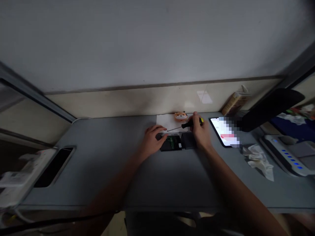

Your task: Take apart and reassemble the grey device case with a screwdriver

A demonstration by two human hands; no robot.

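Note:
My right hand (201, 132) grips a screwdriver (188, 123) with a black and yellow handle. Its thin shaft points left, and the tip is close to the fingers of my left hand (153, 141). That hand rests with fingers and thumb apart at the left edge of a dark casing with a green circuit board (172, 142); whether the thumb presses on it I cannot tell. Beside the casing, on its right, sits a dark flat block (188, 141), partly behind my right hand. A white sheet of paper (162, 121) lies just behind them.
An orange animal-faced case (180, 116) sits on the paper. To the right are a lit phone (222, 131), a crumpled tissue (259, 160), a drink carton (235, 102) and a white device with blue lights (287, 155). Another phone (55, 167) lies at the left. A wall rises behind the desk (110, 147).

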